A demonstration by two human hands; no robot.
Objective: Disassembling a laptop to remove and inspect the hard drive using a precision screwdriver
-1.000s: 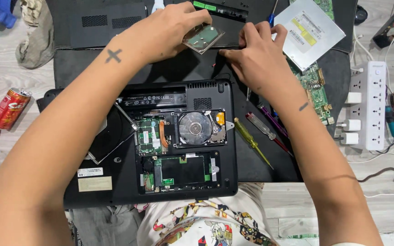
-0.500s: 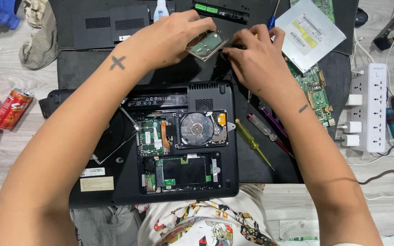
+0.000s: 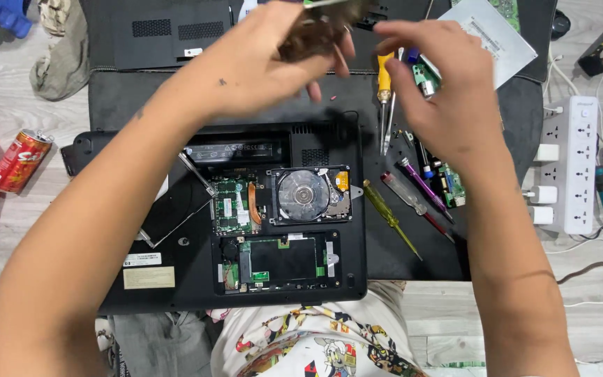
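Two bare hands at the upper middle of the frame, one open black laptop base [image 3: 176,279] below them at centre. Counted on the dark mat right of the laptop: four screwdrivers, namely one yellow-handled [image 3: 384,77] lying upright near the top, one with a translucent yellow handle [image 3: 385,209], one red [image 3: 406,199] and one purple [image 3: 420,185], the last three slanting down to the right. One exposed round silver disk drive [image 3: 308,195] inside the laptop; one red drink can [image 3: 19,160] on its side at the left edge; one white power strip [image 3: 574,167] at the right edge. Blurred flat brownish-grey drive-like part [image 3: 319,28] held up at the top centre, long axis tilted from lower left to upper right, upper end cut off by the frame edge. Left hand [image 3: 259,66] curled round that part, fingers closed on it from beneath and behind. Right hand [image 3: 448,84] just right of the part, fingers loosely spread and half bent, thumb and forefinger reaching toward its right end; contact too blurred to tell
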